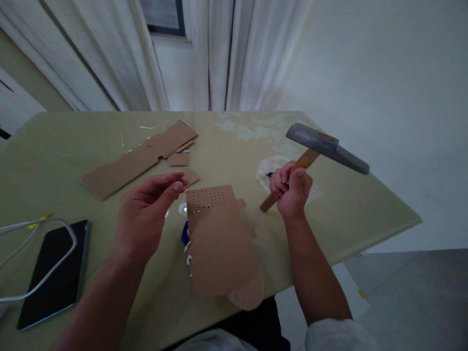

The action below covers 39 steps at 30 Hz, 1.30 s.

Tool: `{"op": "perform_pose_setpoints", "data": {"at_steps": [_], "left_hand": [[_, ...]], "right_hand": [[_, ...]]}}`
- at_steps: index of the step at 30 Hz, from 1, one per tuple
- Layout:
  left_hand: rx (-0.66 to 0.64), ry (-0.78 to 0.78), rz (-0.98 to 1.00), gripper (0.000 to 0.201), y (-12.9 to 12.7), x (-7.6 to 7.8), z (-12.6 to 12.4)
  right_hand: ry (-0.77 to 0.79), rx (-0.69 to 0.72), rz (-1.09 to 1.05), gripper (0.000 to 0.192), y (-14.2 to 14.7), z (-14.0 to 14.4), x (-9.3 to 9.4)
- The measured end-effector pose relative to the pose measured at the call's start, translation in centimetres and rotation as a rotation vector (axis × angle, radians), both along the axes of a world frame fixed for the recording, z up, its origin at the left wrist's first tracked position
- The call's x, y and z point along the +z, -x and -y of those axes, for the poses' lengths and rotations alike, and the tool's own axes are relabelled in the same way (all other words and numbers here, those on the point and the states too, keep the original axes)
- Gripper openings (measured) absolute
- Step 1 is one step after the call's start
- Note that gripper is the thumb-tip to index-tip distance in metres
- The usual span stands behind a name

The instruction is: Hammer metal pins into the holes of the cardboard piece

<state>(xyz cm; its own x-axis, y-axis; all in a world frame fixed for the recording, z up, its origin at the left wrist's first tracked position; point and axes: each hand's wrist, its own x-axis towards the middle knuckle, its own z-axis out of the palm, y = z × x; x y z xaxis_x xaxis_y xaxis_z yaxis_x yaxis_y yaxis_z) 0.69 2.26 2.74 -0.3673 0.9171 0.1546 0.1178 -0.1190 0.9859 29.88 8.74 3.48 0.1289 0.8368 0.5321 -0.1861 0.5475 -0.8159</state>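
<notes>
Hammer (316,141) in my right hand (293,192), tiny piece (182,177) in my left hand (146,208), punched cardboard (222,241) between them.
Block of small holes in rows at the cardboard's far end looks done; rest of the face shows none, so how much is left I can't tell. My left thumb and fingertips pinch the piece, too small to identify; my right fingers wrap the wooden handle, hammer head raised off the table (343,215). Cardboard lies at the middle of the table's near edge: brown, flat, near end rounded, left side ragged with white bits, blue thing (185,234) peeking out there.
</notes>
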Motion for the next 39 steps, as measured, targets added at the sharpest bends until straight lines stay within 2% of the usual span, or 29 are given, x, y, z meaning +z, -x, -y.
{"op": "perform_pose_setpoints", "data": {"at_steps": [4, 10, 12, 17, 23, 29, 34, 39], "left_hand": [[0.04, -0.08, 0.015, 0.035, -1.2, -0.6, 0.0], [0.159, -0.042, -0.094, 0.03, -1.3, -1.8, 0.4], [0.121, -0.042, -0.085, 0.029, -1.3, -1.8, 0.6], [-0.075, -0.02, -0.053, 0.027, -1.5, -1.6, 1.1], [-0.167, 0.049, -0.086, 0.034, -1.0, -1.8, 1.2], [-0.168, 0.022, -0.049, 0.022, -1.1, -1.3, 1.2], [-0.18, 0.037, -0.041, 0.023, -1.1, -1.5, 1.0], [-0.197, 0.065, -0.11, 0.026, -0.7, -2.0, 0.9]], "right_hand": [[-0.016, 0.013, -0.013, 0.063, 0.1, 0.1, 0.0], [0.003, 0.014, 0.003, 0.064, 0.1, 0.1, 0.0], [-0.005, 0.029, -0.003, 0.062, 0.1, 0.2, -0.1], [0.0, 0.036, 0.004, 0.062, 0.0, 0.4, 0.0], [0.005, 0.033, -0.003, 0.064, 0.0, 0.3, 0.1], [0.004, 0.02, 0.002, 0.062, 0.0, 0.4, 0.1], [0.006, 0.007, 0.029, 0.063, 0.0, 0.4, 0.1], [-0.035, 0.061, -0.006, 0.058, 0.0, 0.4, 0.1]]}}
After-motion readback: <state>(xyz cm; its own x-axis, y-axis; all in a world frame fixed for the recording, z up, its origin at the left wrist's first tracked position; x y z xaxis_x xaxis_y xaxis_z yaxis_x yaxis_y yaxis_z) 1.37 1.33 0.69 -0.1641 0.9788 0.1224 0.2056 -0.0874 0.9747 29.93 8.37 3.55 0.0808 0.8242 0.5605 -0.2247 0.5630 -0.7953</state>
